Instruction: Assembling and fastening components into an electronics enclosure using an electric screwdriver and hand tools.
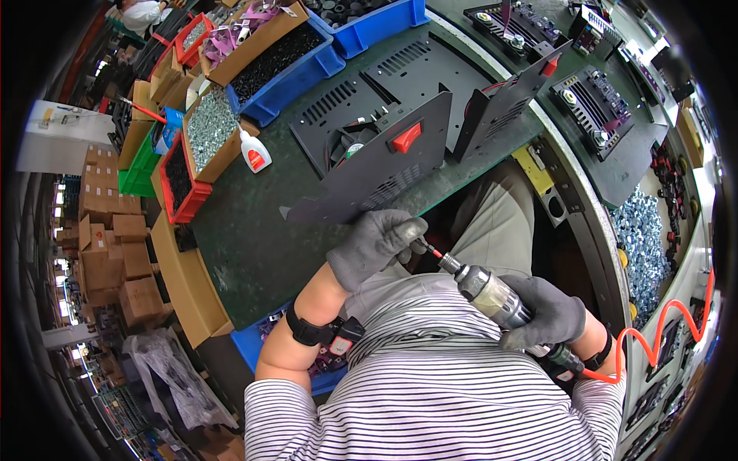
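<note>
The person wears grey gloves on both hands. The left hand is curled up, with its fingertips pinched on the thin bit at the front of an air screwdriver. Whether a small screw sits between those fingers is too small to tell. The right hand is wrapped tight around the silver body of the air screwdriver, which lies slanted across the person's striped shirt, with its tip pointing up and to the left. A curly orange air hose runs from the back end of the tool out to the right. Just above the left hand, a black metal case panel with a red switch stands tilted on the green table. Behind it lies a flat black plate with air slots, and a small fan shows through a hole. A second black panel stands just to the right. On the left part of the table is a white glue bottle with a red label. Near it are boxes full of silver screws and a blue bin of small black parts. A black strap is around the left wrist. Far to the right is a heap of shiny nuts.
</note>
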A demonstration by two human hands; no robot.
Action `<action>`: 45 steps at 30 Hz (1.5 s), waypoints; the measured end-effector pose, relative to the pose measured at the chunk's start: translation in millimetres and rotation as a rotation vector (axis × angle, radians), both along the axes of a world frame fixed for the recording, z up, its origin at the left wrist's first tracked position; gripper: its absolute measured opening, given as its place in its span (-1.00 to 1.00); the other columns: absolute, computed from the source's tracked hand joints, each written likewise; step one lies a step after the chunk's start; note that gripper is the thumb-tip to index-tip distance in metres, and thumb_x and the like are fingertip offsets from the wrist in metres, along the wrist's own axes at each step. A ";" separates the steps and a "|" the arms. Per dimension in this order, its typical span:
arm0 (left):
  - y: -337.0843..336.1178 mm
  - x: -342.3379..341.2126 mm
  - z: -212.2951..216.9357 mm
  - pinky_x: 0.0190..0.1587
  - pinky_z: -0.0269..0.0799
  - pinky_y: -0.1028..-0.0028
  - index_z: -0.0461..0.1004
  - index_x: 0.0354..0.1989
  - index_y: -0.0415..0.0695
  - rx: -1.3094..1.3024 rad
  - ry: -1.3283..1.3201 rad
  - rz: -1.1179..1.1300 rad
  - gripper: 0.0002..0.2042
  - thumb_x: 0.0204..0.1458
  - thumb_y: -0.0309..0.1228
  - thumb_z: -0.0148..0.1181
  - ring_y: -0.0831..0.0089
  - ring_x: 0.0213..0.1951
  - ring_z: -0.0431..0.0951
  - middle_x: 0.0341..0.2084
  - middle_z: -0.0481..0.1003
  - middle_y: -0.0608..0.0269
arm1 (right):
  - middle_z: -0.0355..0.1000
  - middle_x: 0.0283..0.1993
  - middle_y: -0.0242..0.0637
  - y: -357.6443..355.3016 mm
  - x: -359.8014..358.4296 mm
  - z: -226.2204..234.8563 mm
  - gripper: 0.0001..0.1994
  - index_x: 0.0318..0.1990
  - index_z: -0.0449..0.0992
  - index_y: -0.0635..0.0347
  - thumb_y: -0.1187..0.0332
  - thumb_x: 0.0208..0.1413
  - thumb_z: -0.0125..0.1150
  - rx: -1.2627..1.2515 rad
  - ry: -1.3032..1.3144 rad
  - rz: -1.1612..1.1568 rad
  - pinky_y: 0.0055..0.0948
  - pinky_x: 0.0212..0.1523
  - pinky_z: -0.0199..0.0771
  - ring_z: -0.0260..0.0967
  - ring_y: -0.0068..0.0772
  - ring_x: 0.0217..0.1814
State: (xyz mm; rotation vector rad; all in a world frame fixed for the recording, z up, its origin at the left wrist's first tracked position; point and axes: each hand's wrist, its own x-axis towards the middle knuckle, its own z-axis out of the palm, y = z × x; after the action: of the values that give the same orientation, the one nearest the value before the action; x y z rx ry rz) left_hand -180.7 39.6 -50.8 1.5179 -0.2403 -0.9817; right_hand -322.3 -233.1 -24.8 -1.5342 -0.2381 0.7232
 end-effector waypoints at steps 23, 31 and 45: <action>58.6 32.0 -15.7 -0.20 0.45 0.21 0.54 -0.25 -0.16 0.590 -0.887 0.095 -0.77 0.08 -0.25 0.13 -0.01 -0.30 0.54 -0.41 0.54 -0.03 | 0.40 -0.35 -0.43 -5.0 39.1 24.7 -0.29 0.02 0.41 0.31 0.13 -0.29 0.61 0.032 0.138 -0.343 -0.57 -0.28 0.33 0.29 -0.63 -0.35; 63.2 71.6 27.8 -0.25 0.48 0.23 0.55 -0.16 -0.03 0.798 -0.956 0.006 -0.75 0.03 -0.21 0.22 0.18 -0.31 0.58 -0.40 0.55 0.15 | 0.44 -0.32 -0.39 -19.4 54.3 27.0 -0.23 0.05 0.37 0.32 0.23 -0.37 0.63 -0.012 0.201 -0.360 -0.55 -0.30 0.40 0.38 -0.59 -0.36; 53.3 143.5 59.2 -0.19 0.52 0.23 0.52 -0.05 0.03 0.837 -1.188 -0.676 -0.68 -0.01 -0.23 0.22 0.18 -0.20 0.59 -0.30 0.53 0.16 | 0.47 -0.37 -0.35 -19.6 57.3 50.0 -0.14 0.06 0.34 0.36 0.19 -0.44 0.70 -0.108 0.365 -0.422 -0.57 -0.37 0.39 0.39 -0.59 -0.41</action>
State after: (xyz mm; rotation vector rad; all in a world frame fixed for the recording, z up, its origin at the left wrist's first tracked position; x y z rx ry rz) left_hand -37.2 93.0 8.4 2.7821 -1.3808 -0.5365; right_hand -265.0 -252.6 25.2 -1.4574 0.3930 0.6684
